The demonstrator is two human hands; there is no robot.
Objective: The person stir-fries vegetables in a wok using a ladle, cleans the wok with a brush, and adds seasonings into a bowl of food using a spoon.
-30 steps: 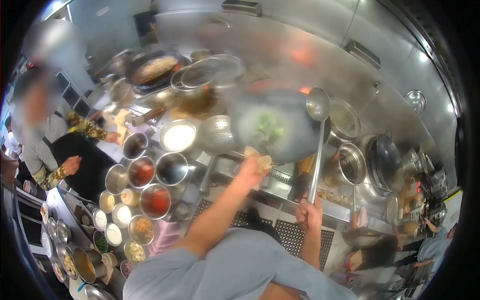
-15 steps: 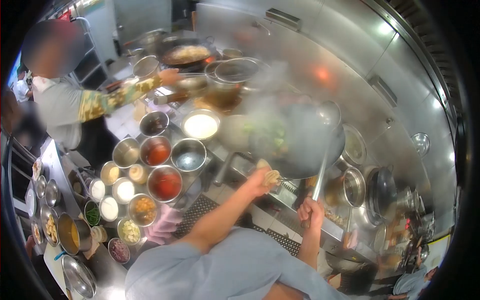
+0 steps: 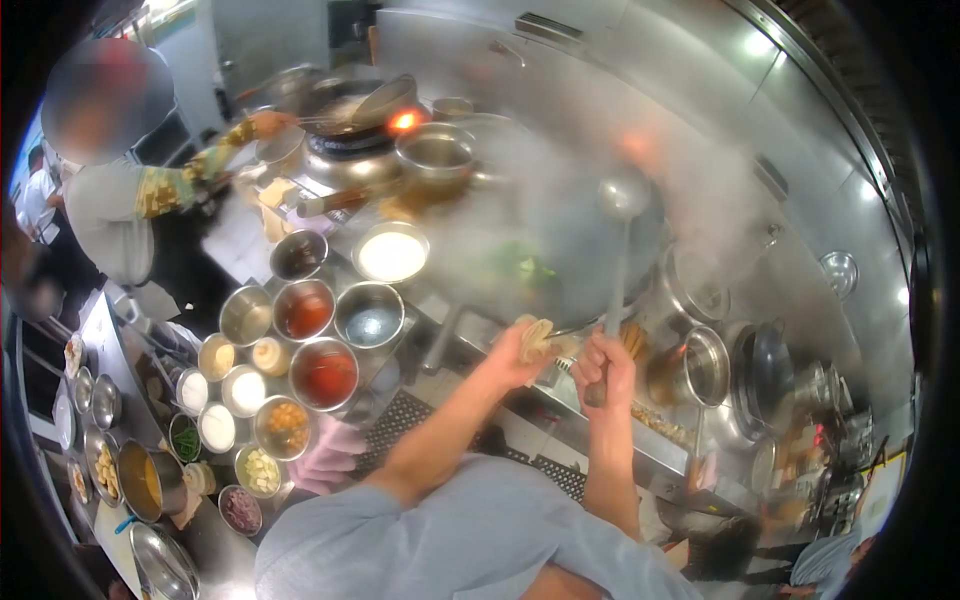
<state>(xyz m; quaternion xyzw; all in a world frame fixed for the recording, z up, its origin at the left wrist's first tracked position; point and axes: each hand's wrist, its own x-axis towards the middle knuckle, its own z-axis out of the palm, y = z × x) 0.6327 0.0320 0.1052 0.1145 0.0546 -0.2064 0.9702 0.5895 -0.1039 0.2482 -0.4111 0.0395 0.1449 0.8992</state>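
Kitchen steam (image 3: 470, 220) veils one wok (image 3: 580, 250), one ladle (image 3: 624, 203).

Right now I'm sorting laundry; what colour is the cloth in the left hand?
The cloth is pale tan, best seen in the head view.

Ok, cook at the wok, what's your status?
Left hand gripping cloth at near edge of wok. Right hand gripping ladle. Green pieces in wok; steam partly hiding them.

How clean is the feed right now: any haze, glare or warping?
Head view: steam veils the wok and softens the greens; head view: bright spots glare off the steel wall; head view: fisheye bending and black corners; head view: ladle outline readable.
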